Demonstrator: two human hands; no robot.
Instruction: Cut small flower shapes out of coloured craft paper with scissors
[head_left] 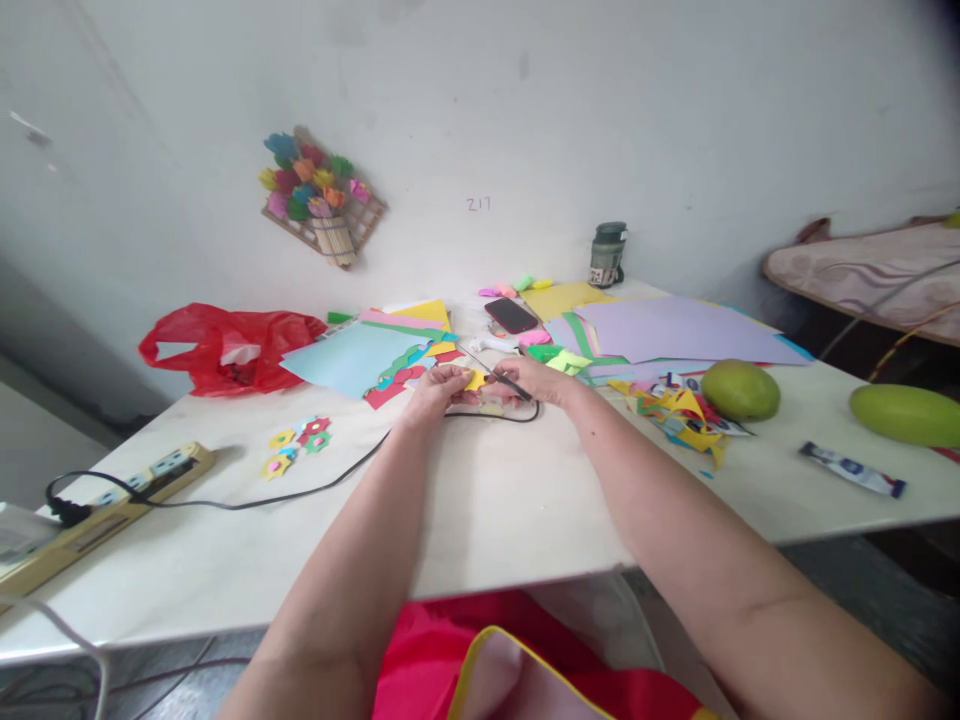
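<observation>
White table [517, 500]: stands against a wall and bears all items below except the wall bouquet. Lilac sheet [675, 330]: lies on other coloured sheets at the far right. Red plastic bag [277, 355]: crumpled, far left, beside a pale blue sheet [352, 358]. Power strip [112, 515]: near left edge, with a black cable [289, 494] running toward the hands. Wall bouquet [315, 190]: multicoloured flowers on a lattice. Left hand [442, 385]: fingers pinched on the yellow paper piece. Right hand [536, 382]: closed around the scissors. Two green fruits [741, 390]: on the right, apart, the nearer to centre touching the paper scraps [686, 420]. Dark bottle [607, 255]: upright, by the wall. Phone [511, 315]: flat, beyond the hands. Scissors [513, 387]: blades angled away and leftward. Paper flowers [315, 428]: grouped left of the left hand. Yellow paper piece [475, 380]: between the hands, at table centre
</observation>
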